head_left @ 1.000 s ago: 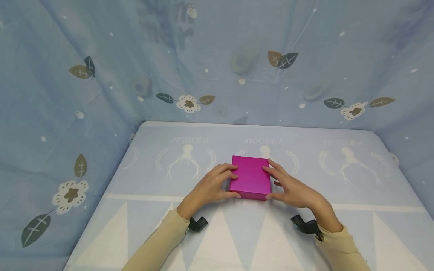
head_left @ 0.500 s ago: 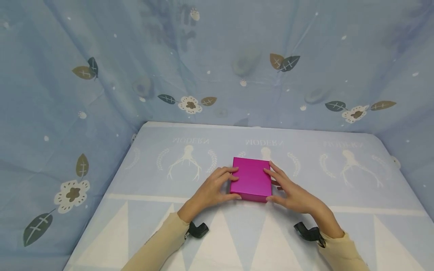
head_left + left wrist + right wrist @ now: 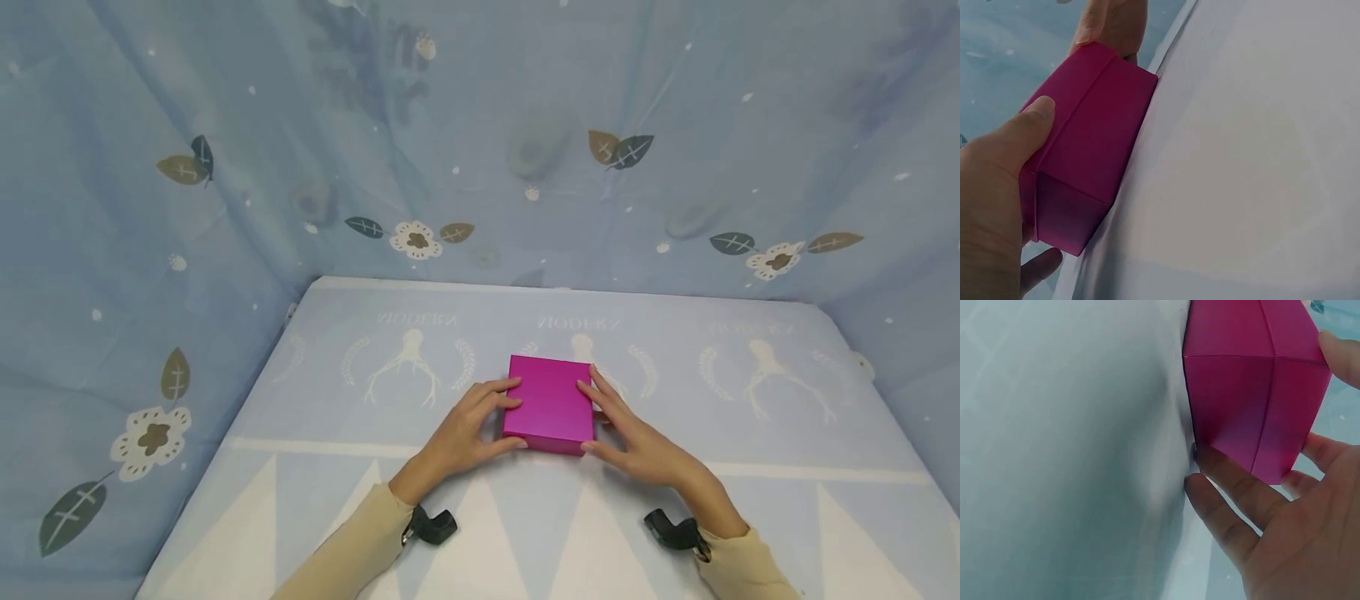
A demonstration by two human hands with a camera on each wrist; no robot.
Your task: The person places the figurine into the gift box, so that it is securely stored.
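A magenta lidded box point(image 3: 549, 402) rests on the patterned cloth, closed. My left hand point(image 3: 459, 432) grips its left side, with the thumb at the front left corner and fingertips over the left edge of the top. On the opposite side my right hand point(image 3: 639, 440) holds it, thumb at the front right corner and fingers along the right edge. A lid seam runs round the box point(image 3: 1094, 128) in the left wrist view. In the right wrist view, two lower fingers of the right hand point(image 3: 1310, 537) reach down beside the box wall near the cloth.
A pale blue and white patterned cloth point(image 3: 405, 467) covers the table. Blue fabric point(image 3: 480, 150) with leaves and flowers hangs behind and at both sides. Black wrist cameras point(image 3: 435, 527) sit at both beige sleeves point(image 3: 352, 546).
The head view has shifted slightly. Both hands stay at the sides of the box, and the box keeps its place on the cloth.
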